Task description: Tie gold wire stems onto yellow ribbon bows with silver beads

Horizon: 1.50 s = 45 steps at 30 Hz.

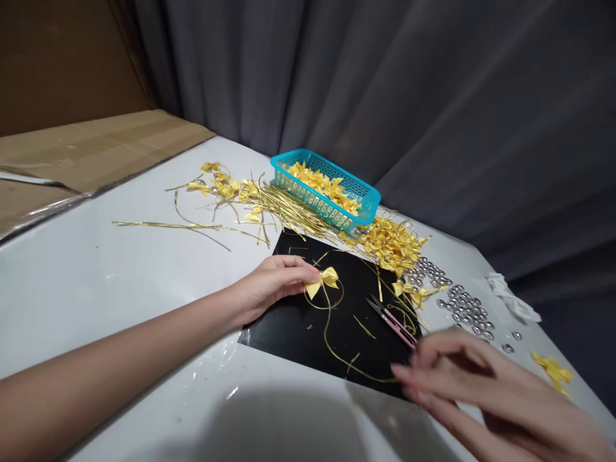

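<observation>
My left hand (283,279) pinches a small yellow ribbon bow (322,280) between thumb and fingers, above a black mat (279,330). From the bow hangs a thin gold cord (328,330), looped around it and trailing right across the mat. The cord's far end meets the fingertips of my right hand (491,391), closed on it and slightly blurred. Beside that hand lies a pair of pink-handled thread snips (392,321), blades pointing away to the upper left. Short gold cord scraps (364,326) are scattered on the mat.
Behind the mat stands a turquoise basket (332,215) holding yellow bows. A bundle of gold cords (293,208) lies beside it, with a heap of bows (392,244) to its right. Small silvery rings (466,308) spread at right. Cardboard (106,151) borders the left; a grey curtain (385,83) hangs behind.
</observation>
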Available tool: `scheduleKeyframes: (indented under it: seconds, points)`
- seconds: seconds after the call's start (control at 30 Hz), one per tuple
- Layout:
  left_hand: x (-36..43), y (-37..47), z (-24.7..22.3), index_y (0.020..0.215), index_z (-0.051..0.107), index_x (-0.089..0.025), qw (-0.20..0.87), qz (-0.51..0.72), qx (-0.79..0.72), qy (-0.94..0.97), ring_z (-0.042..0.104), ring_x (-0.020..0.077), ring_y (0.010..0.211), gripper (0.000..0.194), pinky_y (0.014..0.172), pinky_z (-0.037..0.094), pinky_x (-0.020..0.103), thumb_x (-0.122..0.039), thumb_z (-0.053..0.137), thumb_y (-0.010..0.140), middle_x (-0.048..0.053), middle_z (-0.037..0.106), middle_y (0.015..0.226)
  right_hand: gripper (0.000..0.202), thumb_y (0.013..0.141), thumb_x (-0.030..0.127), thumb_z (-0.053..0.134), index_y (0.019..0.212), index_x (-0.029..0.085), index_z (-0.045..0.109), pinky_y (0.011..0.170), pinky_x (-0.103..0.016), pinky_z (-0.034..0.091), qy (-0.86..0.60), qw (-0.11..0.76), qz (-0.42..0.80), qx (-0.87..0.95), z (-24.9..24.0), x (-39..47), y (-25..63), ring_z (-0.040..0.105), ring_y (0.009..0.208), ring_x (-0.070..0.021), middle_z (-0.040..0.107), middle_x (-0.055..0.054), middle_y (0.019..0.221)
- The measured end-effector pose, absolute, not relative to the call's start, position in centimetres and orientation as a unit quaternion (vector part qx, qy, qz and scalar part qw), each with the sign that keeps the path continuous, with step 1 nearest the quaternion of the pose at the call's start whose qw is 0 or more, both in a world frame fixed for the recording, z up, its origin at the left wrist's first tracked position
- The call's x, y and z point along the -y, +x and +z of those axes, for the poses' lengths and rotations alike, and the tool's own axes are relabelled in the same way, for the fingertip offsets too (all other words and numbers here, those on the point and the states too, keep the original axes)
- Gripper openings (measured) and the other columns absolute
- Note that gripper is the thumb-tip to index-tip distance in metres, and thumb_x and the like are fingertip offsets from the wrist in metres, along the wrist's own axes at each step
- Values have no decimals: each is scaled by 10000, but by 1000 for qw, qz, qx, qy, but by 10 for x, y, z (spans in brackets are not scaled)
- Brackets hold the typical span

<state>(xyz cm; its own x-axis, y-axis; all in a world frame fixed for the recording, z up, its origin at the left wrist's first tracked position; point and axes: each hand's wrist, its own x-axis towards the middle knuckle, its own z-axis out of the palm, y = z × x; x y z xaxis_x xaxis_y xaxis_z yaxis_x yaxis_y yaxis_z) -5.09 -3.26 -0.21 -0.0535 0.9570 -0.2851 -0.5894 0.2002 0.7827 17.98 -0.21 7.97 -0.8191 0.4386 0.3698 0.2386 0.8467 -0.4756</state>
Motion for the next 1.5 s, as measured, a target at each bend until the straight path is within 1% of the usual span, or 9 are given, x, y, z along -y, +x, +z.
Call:
scheduleKeyframes:
  seconds: [0.03, 0.07, 0.13, 0.23, 0.37, 0.43, 0.53, 0.83, 1.5]
  points:
    - [34, -49, -2, 631, 683, -168, 662, 584, -414, 220, 560, 62, 664, 61, 720, 430, 177, -170, 743, 641, -29, 652, 665, 204, 763, 147, 650, 865, 305, 728, 453, -144, 494, -201, 276, 217, 914, 80, 2, 170, 631, 599, -105, 655, -3, 740]
    - [35, -47, -3, 636, 685, -166, 670, 578, -411, 218, 560, 62, 667, 59, 715, 427, 176, -175, 743, 643, -27, 655, 671, 247, 776, 125, 635, 917, 310, 719, 426, -133, 475, -234, 306, 228, 894, 78, 2, 161, 615, 585, -89, 651, 0, 773]
    - [36, -43, -3, 638, 688, -168, 680, 573, -407, 209, 559, 62, 672, 52, 711, 420, 172, -174, 739, 647, -28, 657, 676, 287, 797, 105, 612, 971, 314, 706, 413, -142, 460, -266, 337, 231, 873, 70, 5, 147, 540, 471, -49, 642, 16, 762]
    - [38, -42, -3, 631, 693, -169, 686, 576, -398, 198, 554, 57, 669, 42, 693, 413, 158, -168, 730, 652, -33, 653, 662, 314, 788, 114, 630, 1052, 279, 668, 392, -153, 446, -294, 365, 241, 850, 55, 7, 136, 502, 419, -43, 648, 30, 711]
    - [39, -40, 0, 621, 701, -170, 690, 576, -398, 184, 557, 49, 669, 40, 663, 416, 126, -165, 727, 650, -37, 650, 650, 161, 772, 77, 628, 876, 191, 674, 403, -162, 435, -314, 395, 188, 843, 40, 6, 132, 528, 452, -57, 632, 23, 643]
    - [40, -39, 1, 611, 702, -167, 696, 575, -394, 172, 564, 51, 674, 42, 654, 422, 114, -157, 721, 647, -35, 650, 645, 151, 767, 39, 605, 835, 162, 660, 439, -178, 442, -294, 391, 141, 861, 37, 6, 132, 544, 493, -69, 630, 4, 649]
    - [40, -37, 3, 603, 704, -160, 709, 568, -388, 156, 565, 50, 668, 49, 641, 429, 101, -148, 708, 650, -30, 648, 643, 180, 757, 12, 589, 868, 144, 642, 453, -203, 428, -266, 376, 117, 880, 36, 6, 133, 535, 504, -83, 619, -11, 639]
    - [38, -37, 3, 598, 704, -155, 719, 552, -396, 147, 564, 54, 662, 42, 636, 441, 103, -146, 705, 640, -25, 655, 647, 174, 761, 7, 571, 866, 135, 625, 422, -209, 376, -257, 348, 147, 889, 32, 6, 135, 485, 477, -79, 587, -12, 619]
    - [39, -36, 3, 590, 704, -171, 718, 556, -390, 154, 575, 74, 682, 32, 643, 444, 125, -157, 712, 617, -22, 657, 651, 169, 785, 18, 542, 857, 157, 606, 431, -214, 389, -245, 338, 154, 896, 34, 3, 133, 502, 488, -89, 592, -14, 630]
